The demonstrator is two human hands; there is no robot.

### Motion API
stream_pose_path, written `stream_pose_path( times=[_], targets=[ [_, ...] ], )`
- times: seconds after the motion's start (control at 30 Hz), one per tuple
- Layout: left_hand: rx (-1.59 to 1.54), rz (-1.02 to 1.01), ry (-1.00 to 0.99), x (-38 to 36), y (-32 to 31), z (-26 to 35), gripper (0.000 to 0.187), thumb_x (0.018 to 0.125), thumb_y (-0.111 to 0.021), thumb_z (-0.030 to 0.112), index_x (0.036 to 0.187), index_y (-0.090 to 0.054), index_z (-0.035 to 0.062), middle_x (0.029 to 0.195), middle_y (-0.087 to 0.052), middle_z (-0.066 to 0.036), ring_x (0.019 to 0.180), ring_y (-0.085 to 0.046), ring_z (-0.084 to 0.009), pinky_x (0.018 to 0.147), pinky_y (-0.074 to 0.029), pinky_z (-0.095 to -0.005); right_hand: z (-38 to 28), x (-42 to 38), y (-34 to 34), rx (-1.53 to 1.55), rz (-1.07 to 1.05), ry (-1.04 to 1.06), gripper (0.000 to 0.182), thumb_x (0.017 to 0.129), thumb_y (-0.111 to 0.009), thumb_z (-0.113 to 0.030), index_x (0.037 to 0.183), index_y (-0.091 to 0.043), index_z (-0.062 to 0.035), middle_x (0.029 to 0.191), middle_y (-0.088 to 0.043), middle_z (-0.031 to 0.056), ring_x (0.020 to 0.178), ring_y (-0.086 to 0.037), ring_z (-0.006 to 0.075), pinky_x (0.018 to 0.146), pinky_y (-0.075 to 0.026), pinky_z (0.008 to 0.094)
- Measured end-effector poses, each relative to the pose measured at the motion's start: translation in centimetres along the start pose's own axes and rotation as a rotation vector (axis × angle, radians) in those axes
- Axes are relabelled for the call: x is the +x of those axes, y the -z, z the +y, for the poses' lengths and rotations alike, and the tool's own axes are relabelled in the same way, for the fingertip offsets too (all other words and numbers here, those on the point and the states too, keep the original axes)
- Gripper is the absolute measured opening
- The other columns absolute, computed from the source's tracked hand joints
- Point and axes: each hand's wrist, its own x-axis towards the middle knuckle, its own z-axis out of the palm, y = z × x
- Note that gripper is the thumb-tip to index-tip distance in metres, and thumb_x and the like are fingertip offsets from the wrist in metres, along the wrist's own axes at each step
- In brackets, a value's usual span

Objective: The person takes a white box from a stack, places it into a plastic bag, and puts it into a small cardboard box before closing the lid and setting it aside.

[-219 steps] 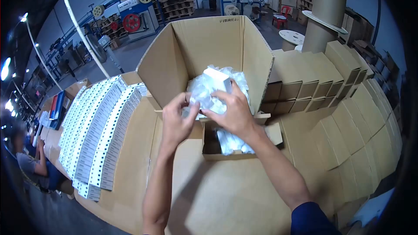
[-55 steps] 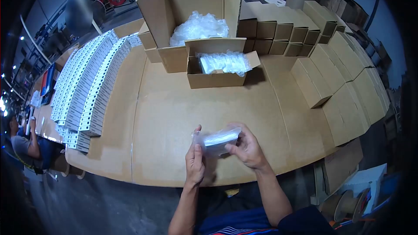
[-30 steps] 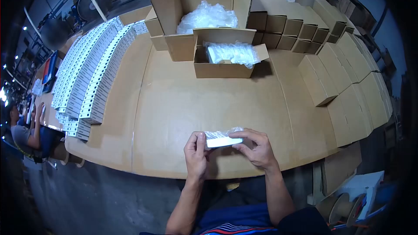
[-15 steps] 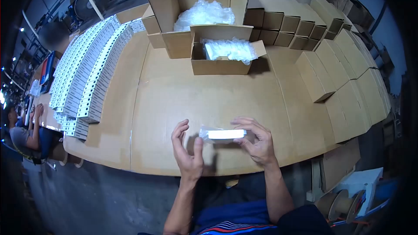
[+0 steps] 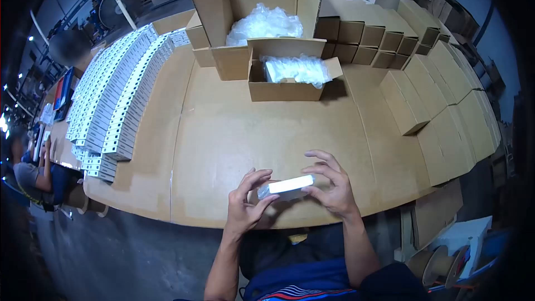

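A slim white box (image 5: 291, 184) in clear plastic wrap is held above the front of the table, tilted with its right end higher. My left hand (image 5: 247, 200) grips its left end, where the plastic is bunched, between thumb and fingers. At the other end, my right hand (image 5: 332, 189) has its thumb against the lower edge and its fingers curved around the end. Behind my hands stands an open cardboard carton (image 5: 285, 92) containing bubble-wrapped things (image 5: 298, 71).
Rows of stacked white boxes (image 5: 120, 100) line the left side. A larger open carton (image 5: 231, 63) with clear plastic wrapping (image 5: 267, 25) stands at the back. Brown cardboard boxes (image 5: 404, 103) are piled along the right and back right. A seated person (image 5: 36, 175) is at far left.
My left hand has closed from open onto the left end of the wrapped white box. The box has tipped, its left end lower, and moved slightly down toward me.
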Motion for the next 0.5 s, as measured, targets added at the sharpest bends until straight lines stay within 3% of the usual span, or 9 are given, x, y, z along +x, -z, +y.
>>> stream_pose_path(
  times=[0.1,0.13,0.23,0.27,0.37,0.5],
  targets=[
    [-0.034,-0.023,0.001,0.4,0.6,-0.2,0.049,0.081,-0.083,0.004,0.126,-0.064,0.0042,0.107,-0.079,-0.011,0.110,-0.074,-0.0264,0.122,-0.032,-0.0525,-0.2,0.8,0.8,-0.072,-0.145,0.133,0.029,0.078,-0.084,-0.004,0.105,-0.072,-0.0035,0.118,-0.071,0.0092,0.109,-0.065,0.0282,0.094,-0.053,0.0390],
    [-0.049,-0.038,-0.003,0.6,0.9,-0.3,0.048,0.082,-0.083,0.004,0.126,-0.064,0.0050,0.107,-0.079,-0.010,0.109,-0.074,-0.0262,0.122,-0.031,-0.0535,-0.8,1.4,1.2,-0.138,-0.241,0.188,0.025,0.081,-0.081,-0.003,0.102,-0.069,-0.0029,0.105,-0.072,0.0081,0.098,-0.067,0.0301,0.083,-0.054,0.0400],
    [0.011,-0.084,-0.089,1.7,1.9,-0.6,0.049,0.082,-0.083,0.005,0.126,-0.064,0.0072,0.105,-0.079,-0.008,0.109,-0.074,-0.0253,0.122,-0.030,-0.0561,-1.6,2.9,1.9,-0.128,-0.470,0.127,0.022,0.084,-0.079,-0.003,0.103,-0.069,-0.0034,0.099,-0.068,0.0100,0.086,-0.067,0.0301,0.075,-0.054,0.0404],
    [0.050,-0.098,-0.130,2.2,2.3,-0.7,0.049,0.082,-0.083,0.006,0.127,-0.064,0.0080,0.105,-0.079,-0.007,0.109,-0.074,-0.0249,0.122,-0.030,-0.0570,-1.6,3.7,2.0,-0.157,-0.486,0.213,0.020,0.086,-0.077,-0.005,0.104,-0.068,-0.0038,0.094,-0.065,0.0115,0.078,-0.066,0.0304,0.069,-0.054,0.0405],
    [0.068,-0.143,-0.077,3.8,3.5,0.2,0.048,0.081,-0.084,0.007,0.125,-0.066,0.0083,0.107,-0.077,-0.007,0.109,-0.073,-0.0236,0.122,-0.028,-0.0597,-1.9,5.4,2.1,-0.277,-0.563,0.269,0.019,0.087,-0.077,-0.007,0.103,-0.067,-0.0034,0.094,-0.064,0.0118,0.079,-0.066,0.0314,0.071,-0.054,0.0419],
    [0.032,-0.049,0.067,6.6,4.7,0.1,0.064,0.081,-0.085,0.008,0.139,-0.058,0.0043,0.120,-0.072,-0.014,0.109,-0.070,-0.0241,0.114,-0.042,-0.0440,-2.0,8.1,1.6,-0.268,-0.405,0.263,0.021,0.086,-0.078,-0.007,0.103,-0.067,-0.0027,0.093,-0.064,0.0121,0.078,-0.066,0.0319,0.070,-0.054,0.0403]
  ],
)
